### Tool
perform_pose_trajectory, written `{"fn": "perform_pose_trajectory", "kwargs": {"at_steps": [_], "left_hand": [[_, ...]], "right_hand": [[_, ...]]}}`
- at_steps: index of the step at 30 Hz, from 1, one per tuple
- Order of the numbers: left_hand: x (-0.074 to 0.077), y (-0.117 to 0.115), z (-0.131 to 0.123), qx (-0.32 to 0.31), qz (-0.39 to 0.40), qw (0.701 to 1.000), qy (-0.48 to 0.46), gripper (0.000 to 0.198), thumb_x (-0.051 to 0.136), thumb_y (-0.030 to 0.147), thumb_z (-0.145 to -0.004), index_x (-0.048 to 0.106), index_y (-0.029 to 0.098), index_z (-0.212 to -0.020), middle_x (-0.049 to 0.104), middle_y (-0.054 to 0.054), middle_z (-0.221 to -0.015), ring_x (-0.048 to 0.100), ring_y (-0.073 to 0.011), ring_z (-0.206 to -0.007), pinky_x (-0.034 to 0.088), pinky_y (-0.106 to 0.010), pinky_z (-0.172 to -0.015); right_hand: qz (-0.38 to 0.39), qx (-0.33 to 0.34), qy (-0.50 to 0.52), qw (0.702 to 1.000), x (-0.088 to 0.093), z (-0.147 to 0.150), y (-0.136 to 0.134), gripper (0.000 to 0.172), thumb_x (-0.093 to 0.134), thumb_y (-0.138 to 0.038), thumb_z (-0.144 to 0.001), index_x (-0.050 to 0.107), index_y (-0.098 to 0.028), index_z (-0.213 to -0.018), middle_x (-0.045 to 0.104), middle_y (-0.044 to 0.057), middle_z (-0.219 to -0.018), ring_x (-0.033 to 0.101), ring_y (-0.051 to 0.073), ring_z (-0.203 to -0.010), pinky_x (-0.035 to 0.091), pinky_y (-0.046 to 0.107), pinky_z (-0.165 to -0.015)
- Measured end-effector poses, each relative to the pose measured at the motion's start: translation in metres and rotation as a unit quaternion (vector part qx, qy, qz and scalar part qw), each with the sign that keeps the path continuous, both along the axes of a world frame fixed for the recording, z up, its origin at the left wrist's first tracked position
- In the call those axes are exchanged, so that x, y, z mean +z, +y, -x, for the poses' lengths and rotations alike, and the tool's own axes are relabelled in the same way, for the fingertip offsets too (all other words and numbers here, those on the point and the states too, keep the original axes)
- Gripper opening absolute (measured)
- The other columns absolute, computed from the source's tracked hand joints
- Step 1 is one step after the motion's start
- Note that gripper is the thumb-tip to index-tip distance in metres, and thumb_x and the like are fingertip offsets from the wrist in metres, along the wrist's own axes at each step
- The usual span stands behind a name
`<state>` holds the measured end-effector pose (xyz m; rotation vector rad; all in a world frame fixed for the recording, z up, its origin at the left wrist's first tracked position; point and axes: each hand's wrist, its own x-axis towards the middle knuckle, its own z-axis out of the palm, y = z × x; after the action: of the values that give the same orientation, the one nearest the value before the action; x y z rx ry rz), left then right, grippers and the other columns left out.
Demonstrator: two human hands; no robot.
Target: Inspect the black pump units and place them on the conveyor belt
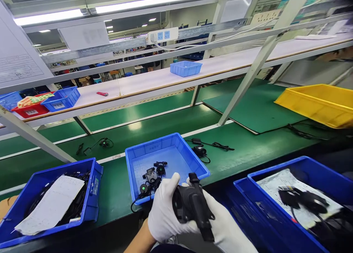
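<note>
My left hand (164, 212), in a white glove, is wrapped round the left side of a black plastic part (194, 205) with a ribbed end. My right hand (220, 220), gloved too, grips the same part from the right, its fingers mostly behind it. Both hands are in front of the near edge of a blue tray (168, 150). Inside that tray lie several small black parts (151, 176), one with a green spot. Just beyond the tray's right side, a black part with a cable (200, 150) rests on the green bench.
At the left, a blue bin (95, 194) holds black cables under a paper sheet (52, 205). A blue bin (306, 163) with black parts stands at the right, a yellow bin (317, 102) behind it. Slanted metal posts and a shelf (149, 82) cross beyond the bench.
</note>
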<state>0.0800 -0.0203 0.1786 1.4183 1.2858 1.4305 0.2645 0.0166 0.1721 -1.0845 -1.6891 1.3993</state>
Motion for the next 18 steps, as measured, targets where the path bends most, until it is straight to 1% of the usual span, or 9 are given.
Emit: {"fn": "perform_pose_trajectory", "kwargs": {"at_steps": [2,5,7,9,12,14,15,17,18], "left_hand": [[-0.004,-0.002,0.002,-0.003,-0.065,0.997,0.048,0.115,0.103,0.023,-0.045,0.055,0.029,-0.149,0.068,-0.009,-0.108,0.062,-0.0280,-0.093,0.047,-0.038,-0.093],[-0.008,-0.003,0.006,-0.013,-0.125,0.990,0.065,0.135,0.105,0.020,-0.040,0.041,0.036,-0.158,0.068,-0.009,-0.116,0.063,-0.0294,-0.098,0.045,-0.041,-0.099],[-0.009,-0.004,0.009,-0.029,-0.119,0.991,0.045,0.145,0.106,0.021,-0.037,0.033,0.039,-0.161,0.066,-0.010,-0.125,0.064,-0.0326,-0.108,0.042,-0.045,-0.109],[-0.011,-0.006,0.011,-0.047,-0.087,0.995,-0.002,0.144,0.106,0.031,-0.038,0.032,0.040,-0.161,0.062,-0.010,-0.135,0.061,-0.0361,-0.120,0.036,-0.048,-0.117],[-0.018,-0.008,0.016,-0.060,-0.038,0.995,-0.075,0.130,0.097,0.061,-0.048,0.035,0.037,-0.161,0.055,-0.011,-0.148,0.052,-0.0386,-0.137,0.028,-0.048,-0.125],[-0.027,-0.005,0.018,-0.050,-0.023,0.992,-0.113,0.117,0.076,0.081,-0.062,0.037,0.033,-0.160,0.052,-0.011,-0.152,0.049,-0.0377,-0.139,0.030,-0.048,-0.124],[-0.033,-0.002,0.018,-0.039,-0.016,0.990,-0.134,0.108,0.063,0.087,-0.070,0.038,0.031,-0.160,0.053,-0.012,-0.151,0.050,-0.0364,-0.138,0.032,-0.048,-0.123],[-0.051,0.007,0.015,-0.022,0.023,0.986,-0.162,0.089,0.043,0.084,-0.087,0.043,0.027,-0.157,0.056,-0.012,-0.149,0.051,-0.0329,-0.138,0.034,-0.047,-0.123],[-0.063,0.011,0.011,-0.026,0.058,0.985,-0.159,0.081,0.038,0.079,-0.093,0.047,0.026,-0.154,0.057,-0.012,-0.148,0.051,-0.0313,-0.139,0.032,-0.046,-0.124]], "right_hand": [[-0.009,0.039,0.042,0.998,0.006,0.006,0.002,0.072,0.090,-0.041,-0.073,0.066,-0.028,-0.140,0.077,0.011,-0.130,0.074,0.033,-0.117,0.063,0.038,-0.100],[-0.030,0.052,0.084,0.995,0.010,0.010,0.003,0.069,0.090,-0.031,-0.075,0.066,-0.030,-0.139,0.074,0.011,-0.135,0.071,0.033,-0.124,0.059,0.040,-0.106],[-0.028,0.043,0.097,0.994,0.008,0.011,0.004,0.061,0.086,-0.029,-0.080,0.066,-0.029,-0.138,0.072,0.011,-0.138,0.070,0.032,-0.125,0.056,0.041,-0.110],[-0.022,0.038,0.098,0.994,0.005,0.011,0.005,0.059,0.085,-0.029,-0.082,0.065,-0.029,-0.137,0.071,0.012,-0.140,0.068,0.032,-0.128,0.053,0.044,-0.113],[-0.020,0.038,0.087,0.995,0.002,0.011,0.007,0.063,0.089,-0.030,-0.079,0.064,-0.030,-0.137,0.070,0.011,-0.141,0.067,0.032,-0.129,0.054,0.045,-0.113],[-0.025,0.030,0.076,0.996,0.002,0.012,0.007,0.059,0.087,-0.030,-0.080,0.066,-0.029,-0.134,0.073,0.010,-0.135,0.070,0.031,-0.123,0.057,0.042,-0.109],[-0.032,0.022,0.072,0.997,0.003,0.012,0.007,0.057,0.087,-0.030,-0.080,0.067,-0.029,-0.133,0.075,0.010,-0.132,0.072,0.030,-0.119,0.058,0.040,-0.106],[-0.042,0.009,0.070,0.997,0.005,0.013,0.008,0.054,0.086,-0.029,-0.079,0.069,-0.027,-0.130,0.076,0.009,-0.128,0.073,0.030,-0.117,0.060,0.038,-0.104],[-0.039,0.007,0.075,0.996,0.007,0.013,0.009,0.054,0.085,-0.028,-0.079,0.070,-0.027,-0.130,0.076,0.009,-0.128,0.073,0.030,-0.117,0.059,0.038,-0.104]]}}
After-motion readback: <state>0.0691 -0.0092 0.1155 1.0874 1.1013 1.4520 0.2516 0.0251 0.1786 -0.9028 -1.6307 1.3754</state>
